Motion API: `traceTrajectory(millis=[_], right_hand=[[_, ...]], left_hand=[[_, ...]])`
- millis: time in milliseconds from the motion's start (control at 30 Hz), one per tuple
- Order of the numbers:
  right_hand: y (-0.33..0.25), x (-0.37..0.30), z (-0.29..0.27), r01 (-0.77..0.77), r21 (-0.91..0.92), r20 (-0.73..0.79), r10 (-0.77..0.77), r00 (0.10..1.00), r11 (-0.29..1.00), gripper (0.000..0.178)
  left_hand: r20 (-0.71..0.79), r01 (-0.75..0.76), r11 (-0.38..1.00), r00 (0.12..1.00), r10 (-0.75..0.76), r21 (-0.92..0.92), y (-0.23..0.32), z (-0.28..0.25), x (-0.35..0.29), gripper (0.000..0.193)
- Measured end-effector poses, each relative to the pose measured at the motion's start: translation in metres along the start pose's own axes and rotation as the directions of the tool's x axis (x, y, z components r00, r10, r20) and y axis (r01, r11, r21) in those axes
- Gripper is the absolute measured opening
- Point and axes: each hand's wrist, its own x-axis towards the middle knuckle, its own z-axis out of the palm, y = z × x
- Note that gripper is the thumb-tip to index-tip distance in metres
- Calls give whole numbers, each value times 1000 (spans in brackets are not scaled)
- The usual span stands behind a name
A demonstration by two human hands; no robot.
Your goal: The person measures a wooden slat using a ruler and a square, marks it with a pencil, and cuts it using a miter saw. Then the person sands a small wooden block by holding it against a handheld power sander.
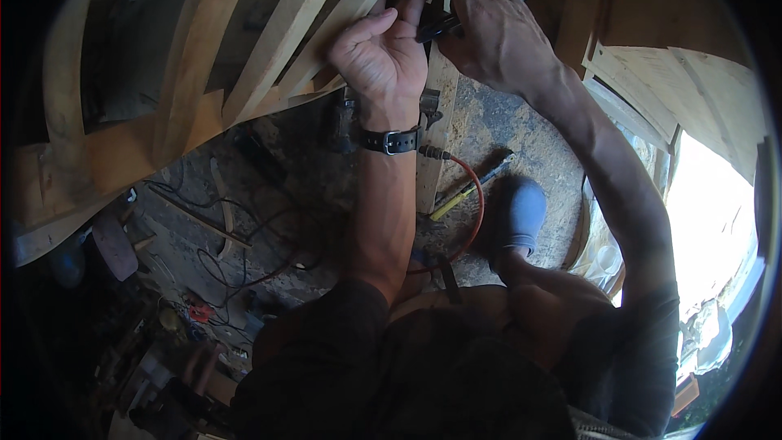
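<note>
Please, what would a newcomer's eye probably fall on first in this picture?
Probably the hands at top centre: the left hand, palm facing the camera, wearing a black wrist strap, and the right hand gripping a dark tool. Next, the white glare at the right and the blue shoe on the floor, right of centre.

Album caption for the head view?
Left hand beside wooden slats, right hand holding a dark object, above a cluttered floor.

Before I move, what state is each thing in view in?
Left hand: palm showing, fingers partly hidden
Right hand: closed around dark tool
Dark tool: held, partly covered
Black strap: buckled
Orange hose: curved, joined to metal fitting
Yellow-handled tool: lying on floor
Blue shoe: worn
Wooden slats: spaced apart
</note>
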Motion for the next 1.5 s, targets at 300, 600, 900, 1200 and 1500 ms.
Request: traceTrajectory(millis=[300,600,900,1200,1500], right_hand=[[3,-6,5,22,-63,-5,-22,1000,998,63],[2,-13,7,44,-137,28,-40,999,990,65],[1,1,-37,-61,195,-121,85,989,979,62],[-4,-5,1,-116,-1,-8,116,993,993,67],[4,0,3,-83,-41,-6,82,997,996,61]], left_hand=[[33,-33,998,999,35,-59,-4,-1,0,78],[74,10,997,997,-4,-80,-4,-5,2,82],[46,32,998,998,-30,-53,-2,-8,3,80],[53,-3,1000,999,4,-22,0,0,-1,83],[26,-10,999,1000,11,-36,-2,0,-1,83]])
